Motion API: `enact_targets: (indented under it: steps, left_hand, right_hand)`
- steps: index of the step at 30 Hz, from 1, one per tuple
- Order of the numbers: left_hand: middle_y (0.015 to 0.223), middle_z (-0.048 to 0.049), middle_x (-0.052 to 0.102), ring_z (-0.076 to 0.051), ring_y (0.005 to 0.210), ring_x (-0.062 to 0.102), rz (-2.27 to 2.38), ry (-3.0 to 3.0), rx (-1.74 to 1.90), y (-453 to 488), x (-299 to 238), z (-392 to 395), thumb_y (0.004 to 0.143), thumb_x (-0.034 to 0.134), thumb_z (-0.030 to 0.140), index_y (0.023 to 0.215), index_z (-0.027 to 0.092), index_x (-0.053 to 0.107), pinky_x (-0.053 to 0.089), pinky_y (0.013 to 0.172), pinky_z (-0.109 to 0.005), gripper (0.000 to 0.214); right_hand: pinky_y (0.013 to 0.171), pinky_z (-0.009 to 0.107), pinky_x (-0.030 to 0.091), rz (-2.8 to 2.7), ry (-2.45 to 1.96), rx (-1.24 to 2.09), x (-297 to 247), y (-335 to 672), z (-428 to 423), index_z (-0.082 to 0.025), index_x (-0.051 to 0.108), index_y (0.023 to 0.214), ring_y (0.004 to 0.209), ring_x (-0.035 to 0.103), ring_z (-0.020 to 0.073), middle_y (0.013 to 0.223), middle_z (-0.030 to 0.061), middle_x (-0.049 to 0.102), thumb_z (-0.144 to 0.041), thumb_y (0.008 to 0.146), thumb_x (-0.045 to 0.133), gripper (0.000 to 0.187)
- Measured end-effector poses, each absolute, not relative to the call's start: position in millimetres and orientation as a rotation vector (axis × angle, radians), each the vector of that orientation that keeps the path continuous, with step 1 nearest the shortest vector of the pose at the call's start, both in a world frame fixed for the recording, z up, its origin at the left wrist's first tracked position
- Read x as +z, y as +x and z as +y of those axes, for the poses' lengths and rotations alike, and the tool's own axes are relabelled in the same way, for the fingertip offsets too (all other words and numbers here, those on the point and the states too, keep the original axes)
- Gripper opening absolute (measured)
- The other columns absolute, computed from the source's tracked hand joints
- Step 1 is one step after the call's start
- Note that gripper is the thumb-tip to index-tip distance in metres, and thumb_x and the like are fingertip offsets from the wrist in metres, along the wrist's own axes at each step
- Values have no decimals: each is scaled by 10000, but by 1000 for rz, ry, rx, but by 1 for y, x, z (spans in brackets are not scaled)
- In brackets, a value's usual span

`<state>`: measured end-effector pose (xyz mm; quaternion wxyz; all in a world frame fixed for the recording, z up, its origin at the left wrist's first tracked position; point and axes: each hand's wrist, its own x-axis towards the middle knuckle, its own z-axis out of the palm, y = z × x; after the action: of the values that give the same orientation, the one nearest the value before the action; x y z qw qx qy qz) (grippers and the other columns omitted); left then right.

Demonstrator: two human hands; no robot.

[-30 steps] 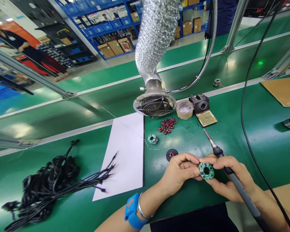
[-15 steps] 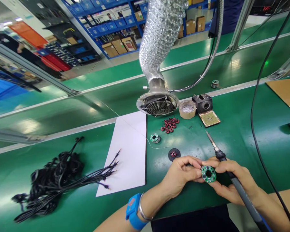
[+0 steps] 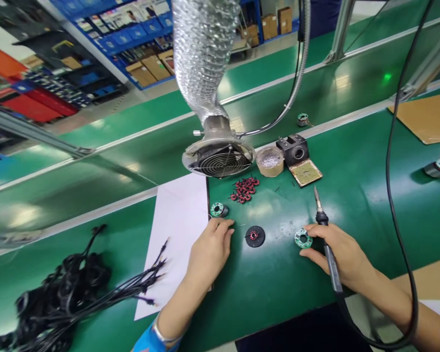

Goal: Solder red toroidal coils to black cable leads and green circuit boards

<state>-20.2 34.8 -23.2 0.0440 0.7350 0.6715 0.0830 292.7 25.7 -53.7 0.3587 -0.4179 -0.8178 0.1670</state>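
Observation:
My right hand (image 3: pixel 337 252) pinches a small round green circuit board (image 3: pixel 297 243) with a hole in its middle. The same hand carries a soldering iron (image 3: pixel 329 259), its tip pointing away from me. Over the right edge of a white sheet (image 3: pixel 176 234), my left hand (image 3: pixel 210 249) has its fingers closed on a thin solder wire (image 3: pixel 242 225), whose end sticks out to the right. Just beyond those fingers stands a cylindrical part with a green board (image 3: pixel 218 210) on top. Between my hands, a black disc (image 3: pixel 259 240) bears a small red-wound ring coil (image 3: pixel 253 235).
Several red ring coils (image 3: pixel 245 189) lie beneath a fume extractor hood (image 3: pixel 220 159). Behind are a tub (image 3: pixel 270 164) and a soldering iron stand (image 3: pixel 295 149). Black cables (image 3: pixel 69 288) are heaped at left. The iron's cord (image 3: pixel 388 161) hangs at right, near another cylindrical part (image 3: pixel 434 169).
My left hand has let go of the circuit board and moved left to the solder wire. My right hand keeps the board and the iron. The view has shifted slightly right.

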Motion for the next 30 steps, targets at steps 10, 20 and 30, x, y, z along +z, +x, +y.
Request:
enact_targets:
  steps: [10, 20, 30]
  left_hand:
    - [971, -73, 582, -216, 783, 642, 2128, 2262, -92, -13, -23, 26, 973, 338, 200, 944, 192, 531, 510, 566, -299, 195]
    - [913, -61, 550, -194, 732, 608, 1939, 2328, -18, -24, -24, 21, 950, 333, 169, 871, 204, 504, 534, 640, -306, 192]
    - [928, -54, 548, -188, 765, 610, 1785, 2249, 103, -32, -17, 22, 928, 385, 155, 910, 205, 510, 540, 703, -317, 135]
  right_hand:
    - [731, 338, 549, -2117, -1048, 436, -44, 283, 25, -201, 490, 1156, 818, 620, 207, 1003, 91, 661, -212, 889, 630, 302]
    - [757, 345, 540, -2102, -1051, 510, -42, 276, 23, -202, 482, 1177, 875, 607, 216, 1039, 98, 636, -199, 880, 616, 326]
    - [680, 312, 496, -2110, -1112, 364, -46, 270, 20, -205, 518, 1137, 749, 565, 197, 866, 53, 606, -237, 900, 619, 260]
